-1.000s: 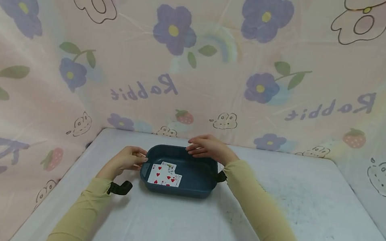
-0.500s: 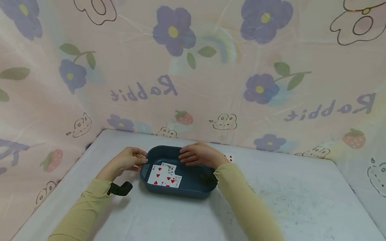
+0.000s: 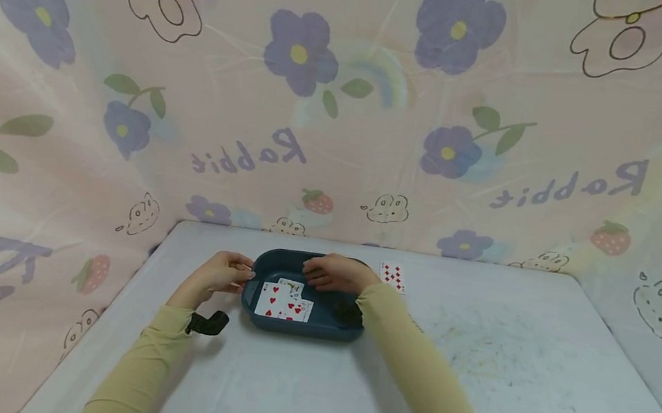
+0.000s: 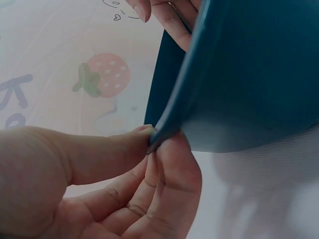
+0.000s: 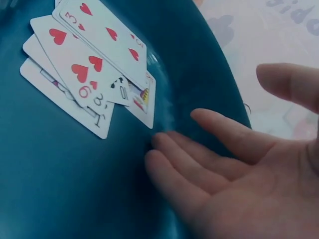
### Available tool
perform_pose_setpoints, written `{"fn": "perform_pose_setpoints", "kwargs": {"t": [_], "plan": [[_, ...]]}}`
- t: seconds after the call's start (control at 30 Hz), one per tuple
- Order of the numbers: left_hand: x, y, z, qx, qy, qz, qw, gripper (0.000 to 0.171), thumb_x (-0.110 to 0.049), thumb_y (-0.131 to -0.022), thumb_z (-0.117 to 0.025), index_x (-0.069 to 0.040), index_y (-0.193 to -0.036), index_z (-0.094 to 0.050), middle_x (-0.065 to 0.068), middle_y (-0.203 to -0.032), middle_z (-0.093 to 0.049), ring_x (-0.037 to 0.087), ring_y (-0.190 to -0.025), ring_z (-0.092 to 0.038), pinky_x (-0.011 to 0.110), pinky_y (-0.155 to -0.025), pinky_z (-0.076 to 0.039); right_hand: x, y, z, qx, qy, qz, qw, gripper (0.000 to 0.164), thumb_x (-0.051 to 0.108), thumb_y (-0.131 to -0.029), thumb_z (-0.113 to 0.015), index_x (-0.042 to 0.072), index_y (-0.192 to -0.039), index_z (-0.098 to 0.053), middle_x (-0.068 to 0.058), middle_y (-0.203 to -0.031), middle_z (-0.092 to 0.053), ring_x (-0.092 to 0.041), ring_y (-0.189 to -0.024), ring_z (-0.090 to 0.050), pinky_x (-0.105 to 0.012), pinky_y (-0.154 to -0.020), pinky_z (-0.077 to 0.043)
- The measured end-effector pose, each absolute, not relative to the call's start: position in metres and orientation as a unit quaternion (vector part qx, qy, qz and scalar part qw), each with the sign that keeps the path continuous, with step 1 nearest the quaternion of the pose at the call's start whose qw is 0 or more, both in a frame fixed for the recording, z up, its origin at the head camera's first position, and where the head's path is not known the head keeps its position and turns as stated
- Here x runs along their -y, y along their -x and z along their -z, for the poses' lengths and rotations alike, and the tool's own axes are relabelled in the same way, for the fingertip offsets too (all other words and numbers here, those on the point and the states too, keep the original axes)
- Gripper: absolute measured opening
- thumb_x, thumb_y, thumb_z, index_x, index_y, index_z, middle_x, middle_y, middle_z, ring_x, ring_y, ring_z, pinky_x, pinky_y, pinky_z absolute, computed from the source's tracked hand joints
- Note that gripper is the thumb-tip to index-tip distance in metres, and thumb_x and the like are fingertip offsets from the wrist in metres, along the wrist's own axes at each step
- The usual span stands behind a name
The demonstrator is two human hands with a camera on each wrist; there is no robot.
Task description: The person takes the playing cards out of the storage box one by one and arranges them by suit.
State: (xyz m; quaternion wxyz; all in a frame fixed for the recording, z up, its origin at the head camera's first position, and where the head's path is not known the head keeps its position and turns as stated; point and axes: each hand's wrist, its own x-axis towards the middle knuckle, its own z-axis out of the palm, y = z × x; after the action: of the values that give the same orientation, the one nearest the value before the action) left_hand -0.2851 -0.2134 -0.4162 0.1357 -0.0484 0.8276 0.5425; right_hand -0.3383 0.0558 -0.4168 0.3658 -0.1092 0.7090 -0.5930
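Two hands are working at a blue tray (image 3: 305,329), its long axis running left to right; overlapping playing cards (image 3: 283,302) are lying face up in its near left part. The left hand (image 3: 211,279) is pinching the left rim between thumb and forefinger. The right hand (image 3: 339,274) is hovering over the tray's far side, fingers loosely open, holding nothing. From its fingertips the cards are lying left and near, just beside, while the tray's wall is separating them from the left hand
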Motion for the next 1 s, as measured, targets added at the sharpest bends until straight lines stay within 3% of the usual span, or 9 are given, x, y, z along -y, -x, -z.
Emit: {"fn": "perform_pose_setpoints", "kwargs": {"t": [0.27,0.8,1.0], "plan": [[0.213,0.286,0.416,-0.828,0.051,-0.541,0.136,0.034,-0.007,-0.093,-0.062,0.005,-0.123,-0.053,0.022,-0.108,-0.058,0.026,-0.082,-0.059,0.030,-0.066,-0.053,-0.051,0.335,0.417,-0.717,0.129,0.566,0.386,0.046,0.024,-0.100,-0.049,-0.009,-0.132,-0.048,-0.026,-0.132,-0.051,-0.036,-0.124,-0.048,-0.046,-0.103,-0.035],[0.211,0.285,0.416,-0.829,0.059,-0.541,0.128,0.031,-0.007,-0.092,-0.063,0.004,-0.121,-0.055,0.016,-0.101,-0.059,0.027,-0.083,-0.059,0.030,-0.066,-0.053,-0.045,0.328,0.416,-0.749,0.139,0.507,0.404,0.053,0.034,-0.094,-0.059,-0.007,-0.127,-0.053,-0.021,-0.118,-0.061,-0.032,-0.109,-0.059,-0.046,-0.093,-0.045],[0.211,0.283,0.415,-0.827,0.055,-0.544,0.129,0.031,-0.007,-0.092,-0.063,0.004,-0.120,-0.054,0.014,-0.099,-0.060,0.026,-0.083,-0.058,0.030,-0.066,-0.053,-0.045,0.328,0.417,-0.753,0.128,0.506,0.400,0.049,0.032,-0.094,-0.060,-0.007,-0.122,-0.057,-0.019,-0.113,-0.062,-0.030,-0.102,-0.062,-0.044,-0.090,-0.048]]}}
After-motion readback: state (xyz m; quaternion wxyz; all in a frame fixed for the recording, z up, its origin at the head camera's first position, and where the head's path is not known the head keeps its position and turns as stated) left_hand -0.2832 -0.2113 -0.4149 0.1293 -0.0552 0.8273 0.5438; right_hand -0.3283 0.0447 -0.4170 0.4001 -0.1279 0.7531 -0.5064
